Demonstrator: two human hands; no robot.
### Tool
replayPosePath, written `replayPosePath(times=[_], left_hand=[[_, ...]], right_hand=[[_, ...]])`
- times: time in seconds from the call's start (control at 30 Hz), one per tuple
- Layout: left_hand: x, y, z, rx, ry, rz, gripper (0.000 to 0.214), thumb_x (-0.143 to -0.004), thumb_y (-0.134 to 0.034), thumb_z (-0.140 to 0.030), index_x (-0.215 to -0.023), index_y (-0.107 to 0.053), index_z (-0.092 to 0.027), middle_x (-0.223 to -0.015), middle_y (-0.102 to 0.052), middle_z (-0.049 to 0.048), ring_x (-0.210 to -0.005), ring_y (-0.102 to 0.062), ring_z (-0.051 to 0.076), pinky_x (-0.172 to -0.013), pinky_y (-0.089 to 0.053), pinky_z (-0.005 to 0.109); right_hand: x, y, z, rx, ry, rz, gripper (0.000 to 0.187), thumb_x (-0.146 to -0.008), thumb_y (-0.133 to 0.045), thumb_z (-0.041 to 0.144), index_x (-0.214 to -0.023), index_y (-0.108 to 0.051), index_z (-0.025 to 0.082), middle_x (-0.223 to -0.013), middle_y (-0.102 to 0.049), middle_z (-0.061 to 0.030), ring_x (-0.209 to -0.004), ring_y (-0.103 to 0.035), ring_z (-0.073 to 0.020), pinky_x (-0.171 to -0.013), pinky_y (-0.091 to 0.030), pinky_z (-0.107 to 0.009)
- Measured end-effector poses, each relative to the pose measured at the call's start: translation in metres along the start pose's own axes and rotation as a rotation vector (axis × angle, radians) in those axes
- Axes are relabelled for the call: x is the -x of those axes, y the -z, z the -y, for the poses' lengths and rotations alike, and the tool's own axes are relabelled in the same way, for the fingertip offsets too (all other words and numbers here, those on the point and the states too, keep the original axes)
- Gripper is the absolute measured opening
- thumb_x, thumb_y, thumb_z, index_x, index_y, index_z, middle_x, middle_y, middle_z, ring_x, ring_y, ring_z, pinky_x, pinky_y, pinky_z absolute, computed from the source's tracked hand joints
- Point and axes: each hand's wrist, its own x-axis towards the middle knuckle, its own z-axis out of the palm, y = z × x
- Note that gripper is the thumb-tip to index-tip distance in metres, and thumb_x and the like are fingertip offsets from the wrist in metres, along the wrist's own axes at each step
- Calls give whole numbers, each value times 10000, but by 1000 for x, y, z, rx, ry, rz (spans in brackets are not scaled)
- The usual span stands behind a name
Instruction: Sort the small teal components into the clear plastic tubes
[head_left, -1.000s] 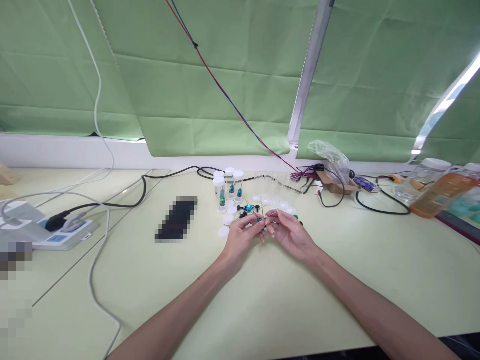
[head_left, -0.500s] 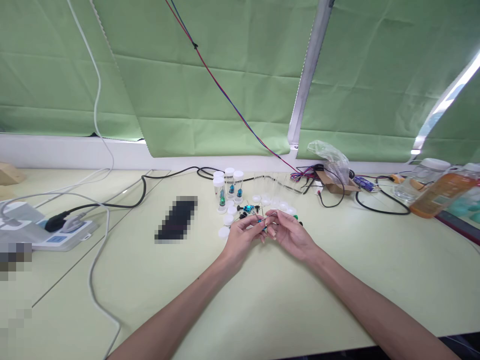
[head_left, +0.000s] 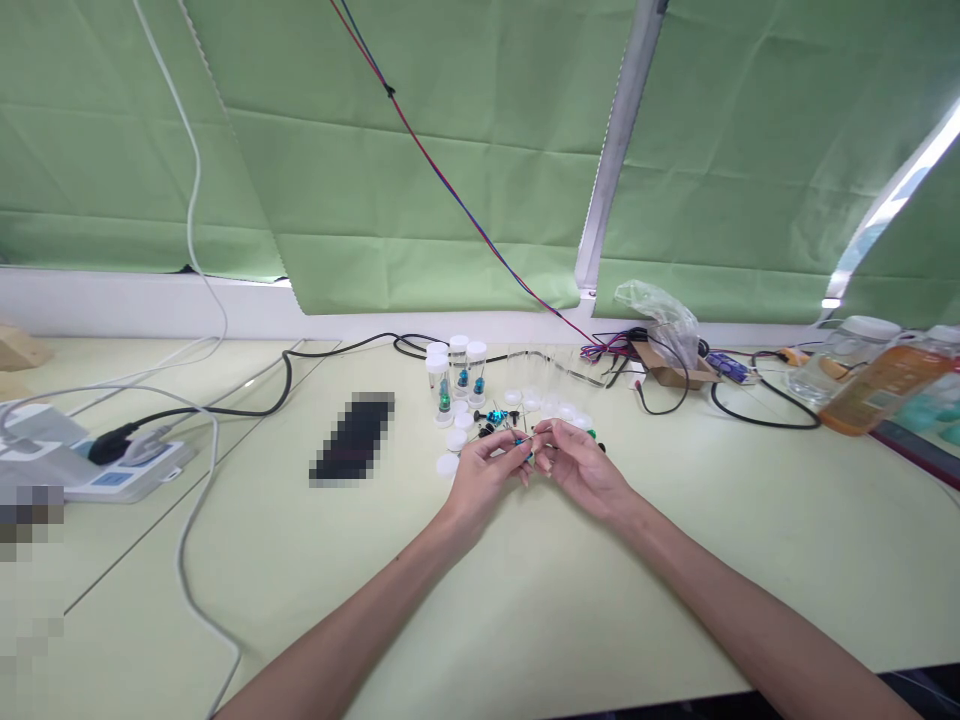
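Over the middle of the table, my left hand (head_left: 484,480) and my right hand (head_left: 586,468) meet at the fingertips. My left thumb and fingers pinch a small blue piece (head_left: 520,441), mostly covered by the fingers. A thin rod (head_left: 532,435) runs from it to my right fingertips, which are closed on its end. Just beyond the hands lie shiny blue pieces (head_left: 496,416) and black knob-like parts (head_left: 514,417). White round caps (head_left: 456,439) are scattered beside my left hand. Several clear vials (head_left: 440,392) with white lids stand behind, holding blue or green pieces.
Faint clear tubes (head_left: 536,368) stand behind the hands. A pixelated dark slab (head_left: 352,440) lies to the left, near a power strip (head_left: 142,475) with cables. At right are an open cardboard box (head_left: 675,372), a plastic bag (head_left: 664,318) and an orange bottle (head_left: 881,390).
My right fingertips have shifted very slightly at the rod. Both hands otherwise keep their place and grip.
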Motion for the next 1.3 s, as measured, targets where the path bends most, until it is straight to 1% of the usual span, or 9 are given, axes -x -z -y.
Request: replayPosePath(times=[0.1,0.2,0.3,0.53,0.63,0.83,1.07,1.3], left_hand=[[0,0,-1,-48,-28,-4,232,-752,-727,-362,-799,-711,-136,-738,-642,40,-593,-548,115,-594,-454,256],[1,-1,-2,-100,-56,-6,209,-761,-715,-347,-815,-716,-145,-715,-638,31,-590,-541,116,-594,-456,252],[1,-1,-1,-133,-71,-14,207,-758,-711,-346,-837,-727,-155,-738,-645,38,-605,-542,127,-588,-467,258],[1,-3,1,-204,-107,-55,188,-739,-714,-335,-797,-716,-156,-758,-631,41,-575,-542,126,-547,-465,266],[0,-4,2,-211,-105,-63,199,-730,-718,-340,-799,-714,-154,-777,-625,45,-573,-546,124,-544,-463,267],[2,-4,1,-209,-118,-39,202,-744,-707,-344,-807,-715,-153,-835,-613,54,-581,-539,117,-562,-479,274],[2,-4,-1,-220,-118,-16,200,-750,-702,-348,-806,-725,-157,-793,-616,49,-583,-538,120,-577,-480,274],[0,-2,2,-219,-118,-23,187,-750,-702,-337,-800,-724,-158,-842,-640,63,-587,-558,125,-567,-473,276]], right_hand=[[0,0,0,8,-4,-13,212,-888,-632,379,-932,-678,176,-767,-632,-10,-620,-541,-120,-664,-469,-301],[0,-1,0,15,-12,-38,232,-871,-649,406,-895,-678,177,-729,-611,-3,-606,-537,-118,-660,-469,-299],[0,-3,0,17,-19,-47,245,-865,-651,418,-848,-671,175,-685,-596,3,-590,-532,-117,-647,-461,-290],[1,-4,2,33,-16,-51,252,-878,-634,405,-789,-664,172,-597,-582,12,-544,-521,-115,-606,-438,-274],[1,-3,2,38,-18,-58,275,-882,-622,417,-776,-666,167,-573,-587,10,-520,-516,-114,-606,-444,-277],[0,-3,2,23,-22,-62,289,-892,-608,420,-772,-668,165,-549,-584,13,-494,-507,-110,-581,-431,-268],[0,-2,2,5,-33,-56,289,-885,-606,433,-769,-663,175,-546,-585,14,-486,-502,-119,-602,-457,-296],[0,-2,1,-3,-36,-66,269,-888,-604,417,-781,-652,175,-546,-589,13,-487,-510,-117,-583,-445,-282]])
